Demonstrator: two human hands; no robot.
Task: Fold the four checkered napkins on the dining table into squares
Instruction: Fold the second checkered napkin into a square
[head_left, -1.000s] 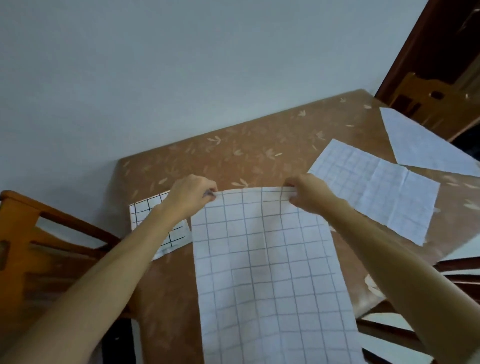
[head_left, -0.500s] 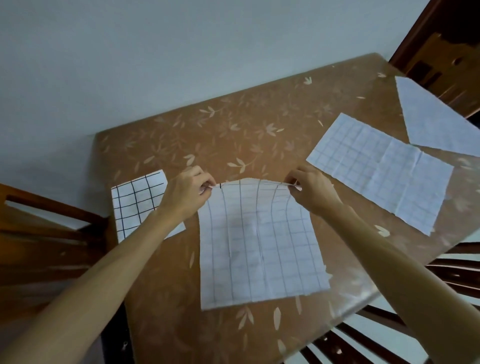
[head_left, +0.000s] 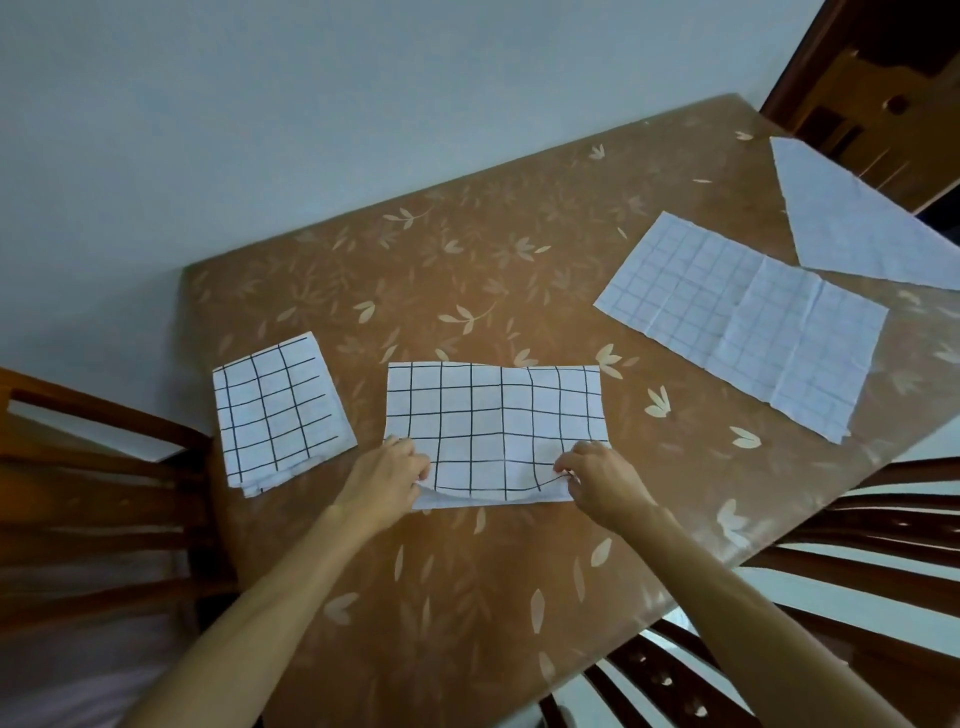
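At the middle of the brown, leaf-patterned surface (head_left: 415, 270): a half-folded napkin (head_left: 496, 415), white with a black grid, doubled into a wide rectangle, fold along its 12 o'clock edge. Left grip (head_left: 387, 475) at its 7 o'clock corner, fingers curled onto the top layer's corner. Right grip (head_left: 602, 480) at its 5 o'clock corner, thumb and fingertips pinching the top layer there. Near edge of the top layer bowed and raised a little, with the lower layer's white edge showing beneath at 6 o'clock.

At 9 o'clock of it, near but apart: a folded napkin (head_left: 280, 410), squarish, black grid up, stacked layers showing at its near corner. At 2 o'clock, well apart: an open napkin (head_left: 743, 322), flat, with a faint grid and crease lines. Beyond that, at 1 o'clock near the far corner of the surface: a fourth napkin (head_left: 857, 228), flat, cut off by the right edge of the view.

Left wooden chair (head_left: 78, 467) at 9 o'clock of the surface, slatted chair (head_left: 857, 519) at 4 o'clock, far chair (head_left: 857, 104) at 1 o'clock. Pale wall (head_left: 311, 104) at 12 o'clock.
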